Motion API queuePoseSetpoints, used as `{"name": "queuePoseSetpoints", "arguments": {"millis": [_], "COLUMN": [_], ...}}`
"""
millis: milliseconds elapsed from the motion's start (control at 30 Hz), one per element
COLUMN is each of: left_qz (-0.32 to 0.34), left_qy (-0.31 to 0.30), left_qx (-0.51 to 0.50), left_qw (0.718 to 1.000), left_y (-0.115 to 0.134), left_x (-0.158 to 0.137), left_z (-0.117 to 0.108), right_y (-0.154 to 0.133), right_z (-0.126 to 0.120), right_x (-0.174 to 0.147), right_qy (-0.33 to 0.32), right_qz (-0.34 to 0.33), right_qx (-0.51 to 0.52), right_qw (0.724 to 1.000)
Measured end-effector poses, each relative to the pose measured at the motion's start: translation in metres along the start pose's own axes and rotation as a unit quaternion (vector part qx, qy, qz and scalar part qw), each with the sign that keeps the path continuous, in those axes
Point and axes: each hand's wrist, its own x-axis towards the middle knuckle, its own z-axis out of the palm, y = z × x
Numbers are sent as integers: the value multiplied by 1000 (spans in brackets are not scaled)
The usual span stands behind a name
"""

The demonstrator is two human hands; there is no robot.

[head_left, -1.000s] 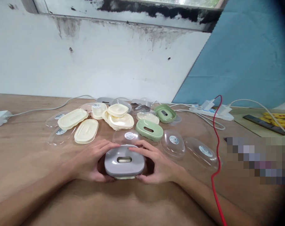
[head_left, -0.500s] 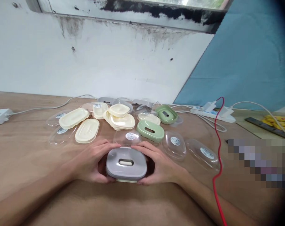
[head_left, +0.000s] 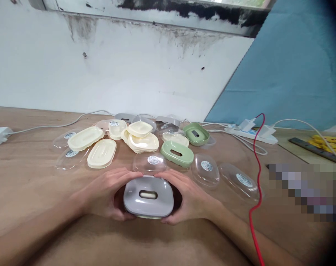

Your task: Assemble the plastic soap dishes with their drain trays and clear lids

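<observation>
My left hand (head_left: 108, 194) and my right hand (head_left: 188, 195) grip a grey soap dish (head_left: 148, 207) from its two sides, fingers along the far edge and thumbs at the near edge. The dish is a rounded oblong with a slot in its top, and a cream part shows through the slot. A thin pale rim peeks out below its near edge. Just beyond it lies a clear plastic cover (head_left: 140, 162) with a round printed sticker. A green soap dish (head_left: 177, 153) with a similar slot sits behind my right hand.
Several cream trays (head_left: 102, 153) lie scattered behind my hands. Another green dish (head_left: 196, 133) stands farther back, with grey pieces (head_left: 168, 125) near the wall. More clear covers (head_left: 205, 170) lie at right. A red cable (head_left: 256, 177) runs from a power strip (head_left: 267, 138) past my right forearm.
The grey dish has tipped slightly and come a little lower, so less of the pale rim shows under its near edge. Both hands have moved with it and keep their grip.
</observation>
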Motion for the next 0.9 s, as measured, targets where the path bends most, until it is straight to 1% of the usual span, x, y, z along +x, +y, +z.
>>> {"name": "queuePoseSetpoints", "arguments": {"millis": [167,300,367,433,500,533,600,667,700,800,900], "left_qz": [0,17,14,10,15,18,9,-24,-46,-101,-111], "left_qy": [-24,-44,-35,-23,-9,2,32,51,53,44,27], "left_qx": [21,32,34,37,31,26,16,18,22,33,43], "left_qw": [999,998,999,999,999,1000,999,998,997,993,993], "left_y": [-1,0,0,-1,-4,-5,-9,-12,-13,-15,-16], "left_x": [2,6,6,6,5,4,2,0,-2,-5,-6], "left_z": [-4,-10,-12,-11,-10,-9,-8,-7,-7,-5,-2], "right_y": [-1,0,2,6,10,12,17,20,21,22,19], "right_z": [-1,-1,-2,-4,-6,-7,-9,-10,-10,-8,-5], "right_x": [2,2,2,1,-1,-2,-4,-5,-5,-5,-4], "right_qy": [-18,-33,-38,-35,-14,6,63,115,130,135,122], "right_qz": [11,19,10,-13,-19,-5,45,93,110,143,154], "right_qx": [-6,-25,-37,-38,-32,-33,-51,-82,-93,-102,-86], "right_qw": [1000,999,999,999,999,999,996,986,981,975,977]}}
